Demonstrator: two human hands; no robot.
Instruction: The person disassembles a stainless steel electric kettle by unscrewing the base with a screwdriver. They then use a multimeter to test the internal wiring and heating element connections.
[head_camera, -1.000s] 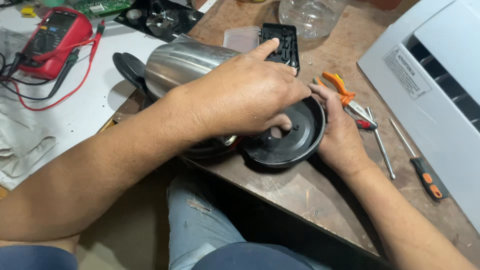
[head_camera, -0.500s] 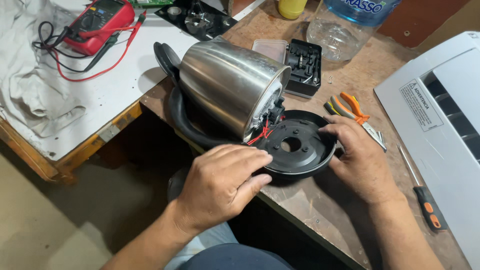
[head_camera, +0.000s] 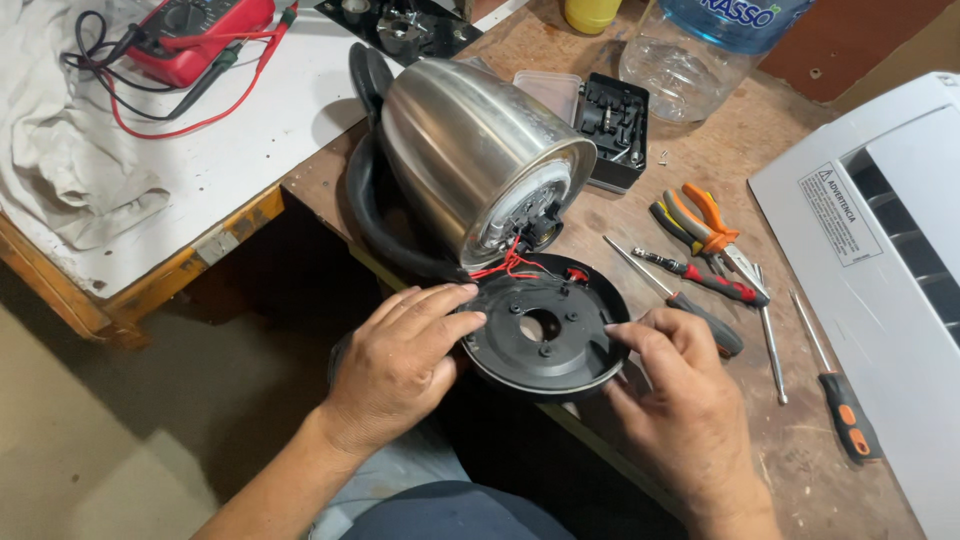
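Observation:
A stainless steel electric kettle (head_camera: 470, 150) lies on its side on the wooden workbench, its open underside facing me. Red wires (head_camera: 510, 265) run from it to a round black base plate (head_camera: 545, 330) lying flat at the bench's front edge. My left hand (head_camera: 400, 365) grips the plate's left rim with its fingertips. The plate's right rim is held by my right hand (head_camera: 670, 400), thumb on top.
Orange-handled pliers (head_camera: 710, 225) and several screwdrivers (head_camera: 690, 275) lie right of the plate. A black bit case (head_camera: 612, 125) and a clear plastic bottle (head_camera: 700, 60) stand behind. A red multimeter (head_camera: 195, 30) sits on the white table at left. A white appliance panel (head_camera: 880, 260) fills the right.
My left hand has come off the kettle body and down to the base plate's left rim. The kettle now lies uncovered, and the view has shifted left and back.

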